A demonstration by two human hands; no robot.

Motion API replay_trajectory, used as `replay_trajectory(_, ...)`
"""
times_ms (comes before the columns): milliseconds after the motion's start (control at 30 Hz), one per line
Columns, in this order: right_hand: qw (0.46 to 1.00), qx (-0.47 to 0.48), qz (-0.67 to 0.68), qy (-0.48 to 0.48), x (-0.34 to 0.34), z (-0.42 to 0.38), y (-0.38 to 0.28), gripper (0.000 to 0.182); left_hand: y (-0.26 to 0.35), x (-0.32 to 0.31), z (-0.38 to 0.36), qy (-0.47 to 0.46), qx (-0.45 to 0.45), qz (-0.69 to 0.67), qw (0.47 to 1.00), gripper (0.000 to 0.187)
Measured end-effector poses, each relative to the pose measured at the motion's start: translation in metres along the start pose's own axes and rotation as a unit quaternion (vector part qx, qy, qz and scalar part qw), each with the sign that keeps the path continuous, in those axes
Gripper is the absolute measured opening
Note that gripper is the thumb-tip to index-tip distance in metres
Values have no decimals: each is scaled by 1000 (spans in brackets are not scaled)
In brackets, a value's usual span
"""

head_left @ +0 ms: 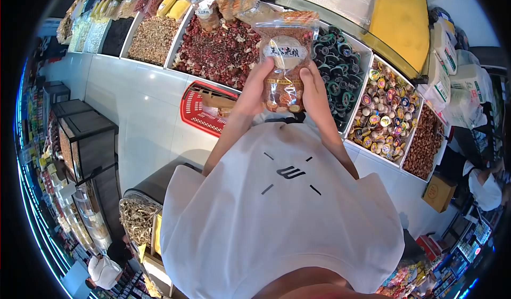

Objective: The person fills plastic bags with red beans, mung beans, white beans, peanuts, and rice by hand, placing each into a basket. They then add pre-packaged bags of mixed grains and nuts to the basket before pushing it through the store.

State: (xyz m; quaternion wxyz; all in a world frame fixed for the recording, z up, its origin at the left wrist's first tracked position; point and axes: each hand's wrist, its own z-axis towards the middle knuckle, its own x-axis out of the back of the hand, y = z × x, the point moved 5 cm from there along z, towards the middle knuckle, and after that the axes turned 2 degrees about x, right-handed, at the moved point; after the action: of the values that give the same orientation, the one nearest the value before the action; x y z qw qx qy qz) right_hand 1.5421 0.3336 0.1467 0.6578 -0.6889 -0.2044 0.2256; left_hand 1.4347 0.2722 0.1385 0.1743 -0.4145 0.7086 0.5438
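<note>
Between my two hands stands a clear zip bag [286, 88] with reddish-brown grains or powder inside and a pale label with dark characters on its front. My left hand [259, 83] grips its left side, thumb on the front. On the opposite side my right hand [313, 83] presses with the thumb near the edge; the other fingers are behind the bag, out of sight. Behind it are a bin of dried red pieces [215, 54] and a bin of dark green-rimmed cups [338, 67].
A red basket [187, 110] with a brown package sits left of my arms. Further right are bins of small colourful lidded cups [384, 112] and brown nuts [424, 139]. Several filled bags [226, 3] stand at the back. People are at lower left [104, 271] and right [483, 188].
</note>
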Motion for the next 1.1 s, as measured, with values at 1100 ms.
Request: replay_trajectory(1100, 891, -163, 414, -89, 7, 17, 1, 48, 61, -80, -18, -152, -300, 660, 672, 54)
